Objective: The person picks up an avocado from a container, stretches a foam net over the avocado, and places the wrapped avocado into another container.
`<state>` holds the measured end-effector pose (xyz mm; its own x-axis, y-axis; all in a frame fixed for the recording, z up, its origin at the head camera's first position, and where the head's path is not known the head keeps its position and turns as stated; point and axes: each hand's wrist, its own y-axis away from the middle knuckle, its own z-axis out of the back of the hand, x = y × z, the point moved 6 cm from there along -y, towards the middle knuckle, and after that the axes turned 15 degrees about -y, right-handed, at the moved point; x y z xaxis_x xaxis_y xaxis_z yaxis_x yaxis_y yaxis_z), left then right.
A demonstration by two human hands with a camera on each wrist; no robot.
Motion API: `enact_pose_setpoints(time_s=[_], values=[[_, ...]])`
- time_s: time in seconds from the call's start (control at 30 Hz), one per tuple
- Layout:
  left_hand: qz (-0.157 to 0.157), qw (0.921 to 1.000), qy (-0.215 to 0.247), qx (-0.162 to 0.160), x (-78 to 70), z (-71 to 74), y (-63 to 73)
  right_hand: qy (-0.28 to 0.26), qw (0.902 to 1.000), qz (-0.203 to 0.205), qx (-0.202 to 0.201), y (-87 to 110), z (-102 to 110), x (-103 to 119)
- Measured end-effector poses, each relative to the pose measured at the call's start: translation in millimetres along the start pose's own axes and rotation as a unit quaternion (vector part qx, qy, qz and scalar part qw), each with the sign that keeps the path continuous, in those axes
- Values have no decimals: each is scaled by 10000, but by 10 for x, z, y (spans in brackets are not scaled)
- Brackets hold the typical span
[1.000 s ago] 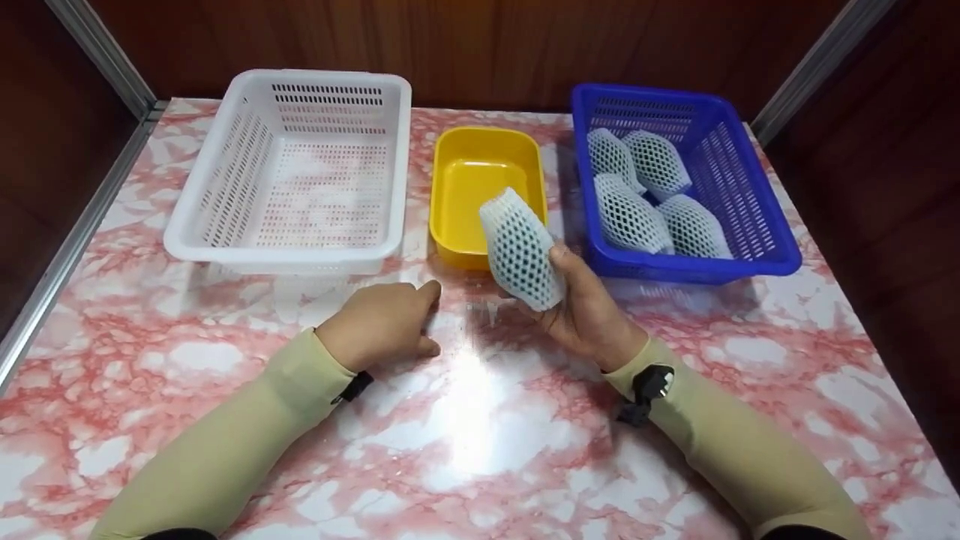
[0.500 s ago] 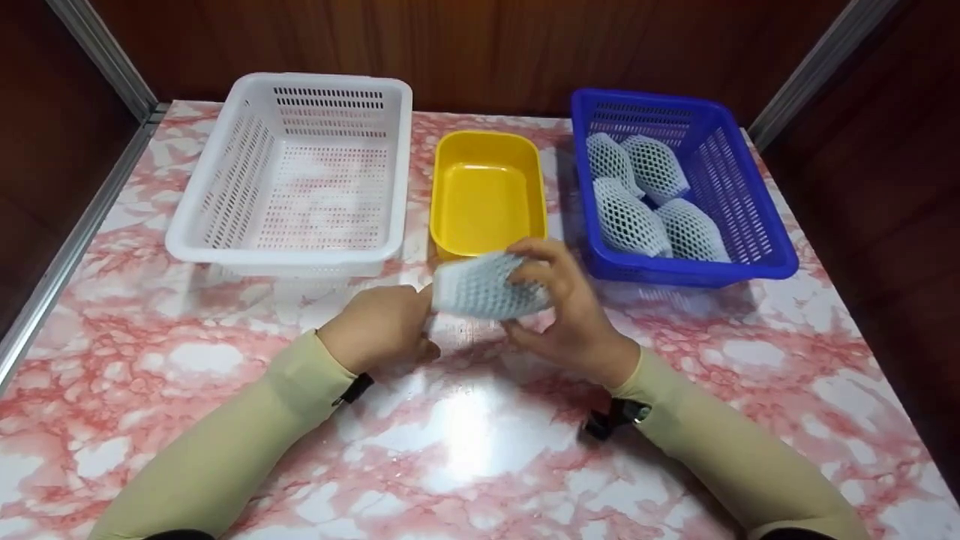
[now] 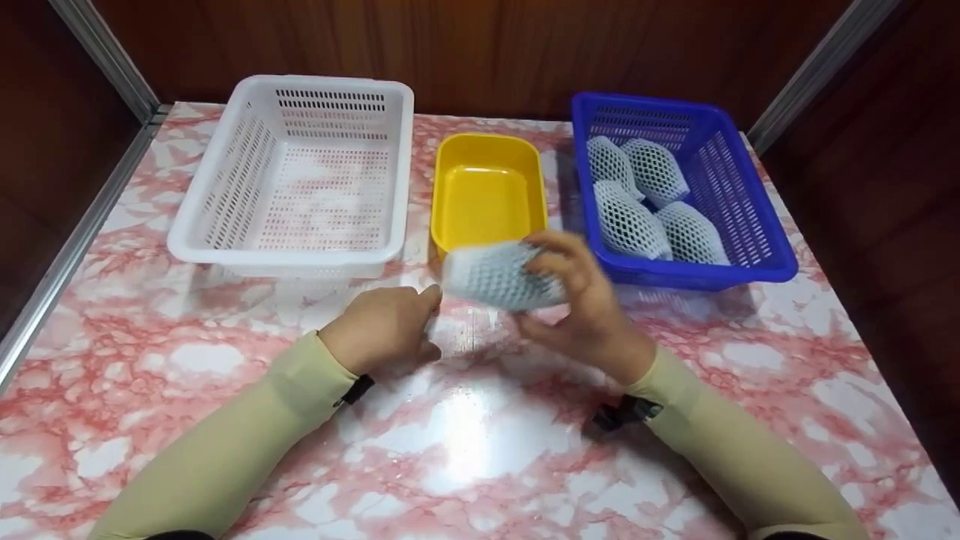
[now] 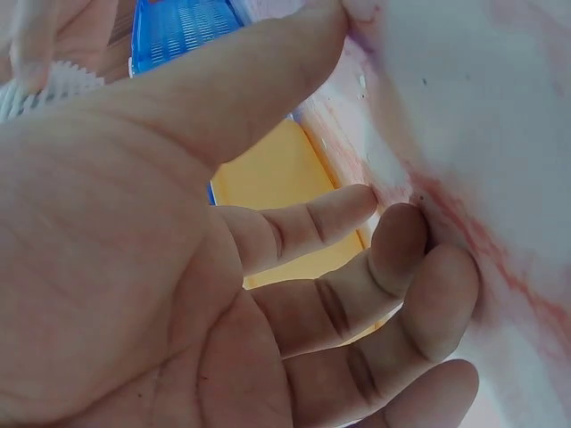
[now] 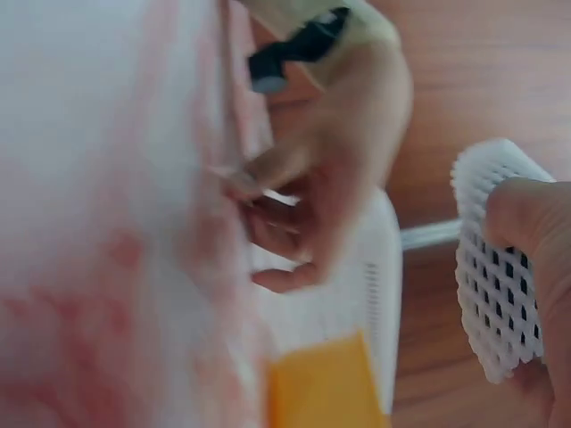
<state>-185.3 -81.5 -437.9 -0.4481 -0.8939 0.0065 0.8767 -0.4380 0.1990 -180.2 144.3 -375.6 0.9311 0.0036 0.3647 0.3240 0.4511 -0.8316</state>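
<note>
My right hand (image 3: 592,315) grips a white foam net sleeve (image 3: 491,276), the thumb below and the fingers over its right end. The sleeve lies sideways in the air in front of the yellow tub (image 3: 487,206), blurred by motion. In the right wrist view, dark patches show through the diamond holes of the sleeve (image 5: 489,294). My left hand (image 3: 386,326) rests low at the table, just left of the sleeve's end. The left wrist view shows this left hand (image 4: 187,276) with loosely bent fingers and nothing in the palm.
At the back left stands a white slotted basket (image 3: 289,256) with nothing in it. The blue basket (image 3: 697,276) at the back right holds several netted pieces (image 3: 631,225). Wooden panels (image 3: 495,56) enclose the marbled table (image 3: 465,442) at the back and sides.
The right hand has turned the foam net sleeve from upright-tilted to sideways and brought it low before the yellow tub, then slightly right and away from the left hand. The left hand stays put.
</note>
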Motion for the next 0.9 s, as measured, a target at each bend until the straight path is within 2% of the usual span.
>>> enact_pose_setpoints(time_s=[0.07,0.13,0.2,0.23,0.3,0.4,0.5,0.57,0.67,0.77,0.9], values=[[-72,10000,-38,-31,-10,5,-18,123,9987,-83,-492,-61,180,-23],[-94,9999,-38,8,-16,7,-42,370,9938,-402,-974,-114,418,-58],[-90,9999,-55,71,-23,9,-60,824,9809,-1096,-1380,-154,698,-110],[-84,9999,-70,111,-25,7,-67,1202,9682,-1562,-1537,-159,850,-143],[-96,9997,-117,172,-33,8,-74,1735,9358,-2541,-1721,-137,1141,-239],[-120,9996,-164,189,-43,14,-79,2420,8762,-3846,-1606,-30,1505,-419],[-143,9996,-163,197,-55,16,-85,2971,8262,-4689,-961,115,1753,-601],[-134,9996,-150,213,-60,16,-85,3265,7935,-5126,-334,219,1851,-709],[-124,9995,-158,232,-62,15,-84,3474,7566,-5524,413,343,1929,-819],[-128,9995,-178,230,-55,6,-88,3508,7397,-5683,825,389,1942,-855],[-139,9996,-166,191,-39,-13,-91,3580,7416,-5600,909,351,1906,-835]])
